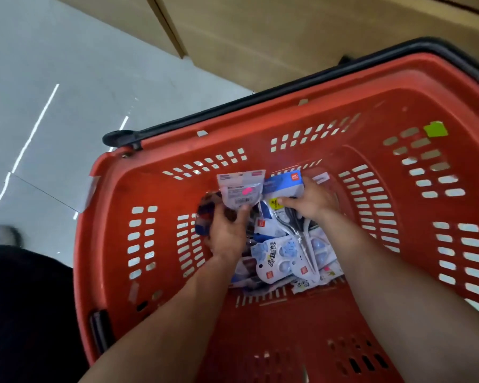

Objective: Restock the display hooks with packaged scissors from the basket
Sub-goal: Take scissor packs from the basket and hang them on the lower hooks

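Both my hands reach down into a red plastic basket (260, 341) on the floor. My left hand (227, 230) grips a small grey packet (239, 189) with a barcode and a pink mark, thumb on its lower edge. My right hand (310, 201) holds a blue and white packet (284, 185) at the far end of the pile. Below it lies a clear pack of black-handled scissors (293, 219). Several white and blue packets (282, 258) cover the basket's bottom. No display hooks are in view.
The basket has a black handle (260, 102) folded along its far rim and a green sticker (435, 129) on the right wall. Beige cabinet panels (260, 37) stand behind it. Grey glossy floor (53, 92) lies to the left; my dark trouser leg (25, 313) is at lower left.
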{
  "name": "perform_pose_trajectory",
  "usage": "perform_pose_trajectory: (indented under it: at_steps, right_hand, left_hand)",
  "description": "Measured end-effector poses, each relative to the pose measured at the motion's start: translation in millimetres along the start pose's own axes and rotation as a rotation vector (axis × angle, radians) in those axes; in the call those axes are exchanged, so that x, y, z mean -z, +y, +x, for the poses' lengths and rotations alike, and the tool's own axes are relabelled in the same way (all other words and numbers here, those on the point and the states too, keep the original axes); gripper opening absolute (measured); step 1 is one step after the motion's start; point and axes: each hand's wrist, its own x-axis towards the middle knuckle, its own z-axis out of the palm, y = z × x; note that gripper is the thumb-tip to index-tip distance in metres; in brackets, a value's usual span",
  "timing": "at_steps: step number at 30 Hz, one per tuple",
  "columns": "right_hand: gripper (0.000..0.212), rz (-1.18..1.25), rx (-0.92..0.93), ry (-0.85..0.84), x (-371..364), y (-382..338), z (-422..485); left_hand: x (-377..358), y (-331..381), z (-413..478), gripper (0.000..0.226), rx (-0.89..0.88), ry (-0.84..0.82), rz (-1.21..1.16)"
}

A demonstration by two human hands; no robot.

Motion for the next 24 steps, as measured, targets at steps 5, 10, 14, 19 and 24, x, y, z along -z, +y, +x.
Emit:
perform_pose_trajectory:
  at_steps: [5, 10, 14, 19, 24]
  right_hand:
    - [0.087, -0.427, -0.087, 0.116, 5.9, 7.9, -5.2]
    - [0.057, -0.178, 0.103, -0.100, 12.4, 19.9, -16.3]
    - [0.046, 0.017, 0.129, -0.116, 19.6, 25.4, -22.1]
    - [0.040, 0.107, 0.128, -0.060, 32.8, 25.3, -35.0]
    - [0.022, 0.088, 0.077, -0.147, 54.4, 17.0, -48.5]
  left_hand:
    - [-6.3, -0.4, -1.8, 0.041, -0.026, -0.001, -0.018]
    - [3.8, 4.6, -10.7, 0.035, -0.022, -0.005, -0.082]
    - [6.8, 11.7, -17.6, 0.035, -0.003, -0.022, -0.143]
    - [18.4, 22.9, -30.2, 0.025, 0.030, -0.007, -0.176]
    - [26.5, 24.6, -45.7, 0.021, 0.014, -0.041, -0.251]
